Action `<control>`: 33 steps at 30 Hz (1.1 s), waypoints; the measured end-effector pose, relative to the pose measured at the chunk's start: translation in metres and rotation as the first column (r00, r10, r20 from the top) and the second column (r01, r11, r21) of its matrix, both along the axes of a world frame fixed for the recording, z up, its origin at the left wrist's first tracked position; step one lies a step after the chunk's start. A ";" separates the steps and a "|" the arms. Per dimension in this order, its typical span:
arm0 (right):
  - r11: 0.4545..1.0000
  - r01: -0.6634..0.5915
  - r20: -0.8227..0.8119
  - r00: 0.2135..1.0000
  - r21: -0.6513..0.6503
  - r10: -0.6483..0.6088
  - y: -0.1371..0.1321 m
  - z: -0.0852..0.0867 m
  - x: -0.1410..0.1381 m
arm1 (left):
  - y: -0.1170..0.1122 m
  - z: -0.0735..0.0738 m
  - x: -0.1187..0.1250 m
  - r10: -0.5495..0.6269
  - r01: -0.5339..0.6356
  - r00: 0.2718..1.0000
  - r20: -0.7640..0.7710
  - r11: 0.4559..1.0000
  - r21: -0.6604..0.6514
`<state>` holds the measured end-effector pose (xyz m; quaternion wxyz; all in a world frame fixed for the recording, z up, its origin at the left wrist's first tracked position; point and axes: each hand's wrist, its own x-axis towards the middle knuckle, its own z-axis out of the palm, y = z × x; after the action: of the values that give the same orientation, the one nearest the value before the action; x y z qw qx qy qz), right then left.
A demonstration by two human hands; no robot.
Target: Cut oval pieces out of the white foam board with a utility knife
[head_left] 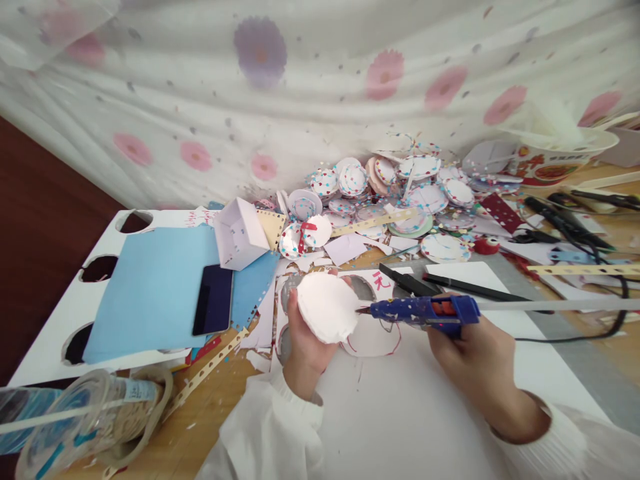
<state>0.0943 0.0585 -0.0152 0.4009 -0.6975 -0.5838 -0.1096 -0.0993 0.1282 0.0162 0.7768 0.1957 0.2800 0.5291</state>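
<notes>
A round white disc with a rough edge (pixel 326 308) rests in my left hand (pixel 306 350), the fingers curled around its side and underneath. My right hand (pixel 475 373) grips a blue hot glue gun (pixel 425 312) from the right, a long white glue stick (pixel 550 305) running out of its back end. The gun's dark nozzle points left and lies at or very close to the disc's right edge; whether they touch I cannot tell. Below the gun, a white cut piece with a red curved line (pixel 374 337) lies on white paper (pixel 390 413).
Behind my hands lies a heap of white discs dotted with coloured specks (pixel 420 193). To the left are blue sheets (pixel 150 287), a phone (pixel 213 300), an open white paper box (pixel 241 233) and a clear plastic cup (pixel 95 413). At right are black-handled tools (pixel 560 220), a cable and a noodle bowl (pixel 555 157).
</notes>
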 end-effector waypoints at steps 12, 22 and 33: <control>0.998 0.068 0.011 0.998 0.011 -0.068 0.002 0.001 0.001 | -0.001 0.007 0.002 -0.005 0.002 0.998 -0.055 0.998 -0.060; 0.995 0.096 -0.058 0.994 -0.033 -0.098 0.001 -0.003 0.003 | 0.001 0.001 0.000 -0.044 0.041 0.998 -0.056 0.998 -0.054; 0.996 0.079 -0.005 0.997 0.031 -0.079 0.003 0.000 0.002 | -0.001 0.004 0.000 -0.077 0.069 0.992 -0.100 0.995 -0.078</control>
<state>0.0959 0.0613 -0.0154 0.4082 -0.7138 -0.5533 -0.1329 -0.0994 0.1273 0.0200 0.7869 0.2036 0.3318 0.4788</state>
